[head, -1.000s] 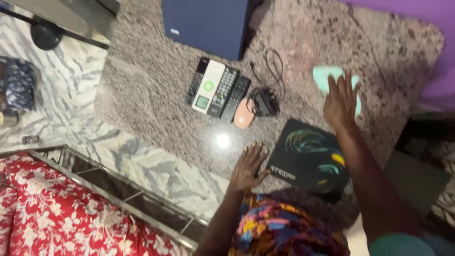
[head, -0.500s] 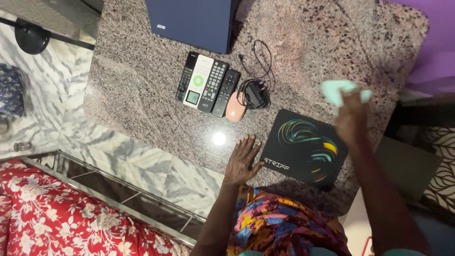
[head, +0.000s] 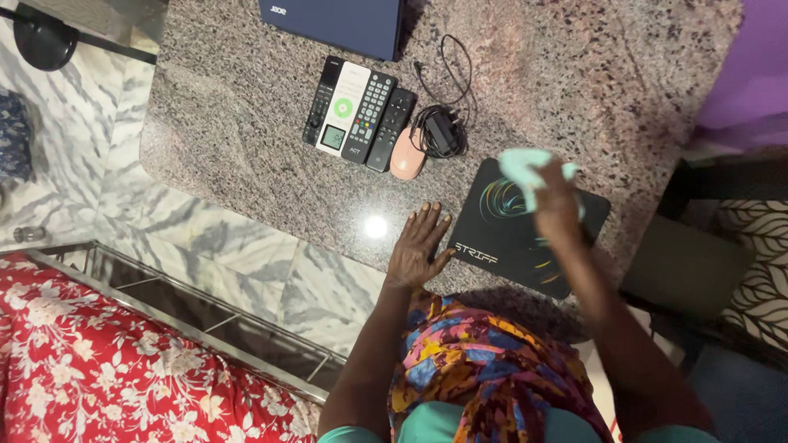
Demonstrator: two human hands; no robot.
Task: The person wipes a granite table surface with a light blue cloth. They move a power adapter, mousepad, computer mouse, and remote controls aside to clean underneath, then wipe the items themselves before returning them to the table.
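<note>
Head view: right hand (head: 556, 205), seemingly gripping cloth (head: 525, 168), now over mousepad (head: 525, 230).

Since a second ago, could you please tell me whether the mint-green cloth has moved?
Yes. The right hand has brought the mint-green cloth off the bare granite countertop and onto the black mouse pad.

On the bench (head: 246, 164), the remotes (head: 355, 111) are laid at upper centre, the mouse (head: 407, 162) and charger (head: 441, 135) just right of them, the mouse pad (head: 501, 234) at lower right, and the laptop (head: 336, 20) at the top edge.
</note>
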